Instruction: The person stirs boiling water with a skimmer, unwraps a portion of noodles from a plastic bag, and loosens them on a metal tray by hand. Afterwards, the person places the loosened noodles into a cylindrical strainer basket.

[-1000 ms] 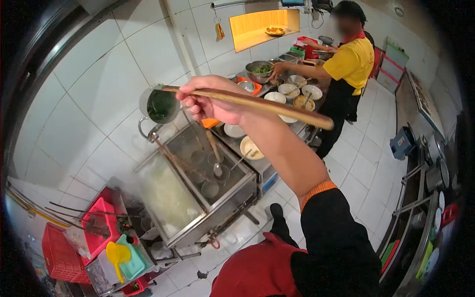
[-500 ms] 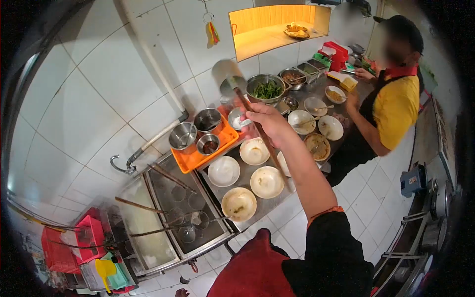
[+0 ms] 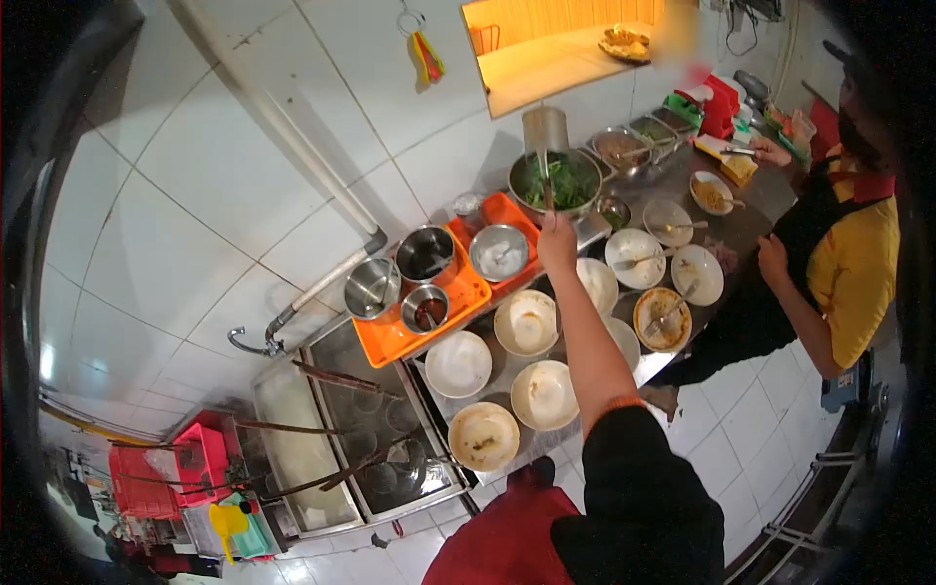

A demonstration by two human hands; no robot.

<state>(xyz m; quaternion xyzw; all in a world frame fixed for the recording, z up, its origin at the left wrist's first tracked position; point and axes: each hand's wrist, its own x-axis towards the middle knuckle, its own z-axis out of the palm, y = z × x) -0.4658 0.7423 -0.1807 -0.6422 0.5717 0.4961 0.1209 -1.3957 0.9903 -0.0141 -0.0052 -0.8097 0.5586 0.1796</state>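
Observation:
My right hand [image 3: 558, 242] is closed round the wooden handle of a long-handled metal noodle strainer [image 3: 545, 130]. The cup of the strainer is held above the far side of a metal pot [image 3: 517, 199] filled with leafy greens [image 3: 573, 183]. Below my forearm stand several white bowls, among them a bowl with sauce residue [image 3: 485, 437] and a bowl beside it [image 3: 544, 395]. Left of the hand, a metal pot of white powder or paste [image 3: 498, 253] rests on an orange tray [image 3: 534, 232]. My left hand is out of view.
A noodle boiler [image 3: 375, 448] with several wooden-handled strainers is at the left, below a tap [image 3: 255, 341]. Another orange tray [image 3: 468, 291] carries metal pots. At the right a co-worker in a yellow shirt [image 3: 858, 263] stands by the counter, near a bowl of noodles [image 3: 712, 193].
My right hand has moved the strainer across to the pot of greens, and its cup now points away from me. The view has shifted. My left hand has left the bottom edge.

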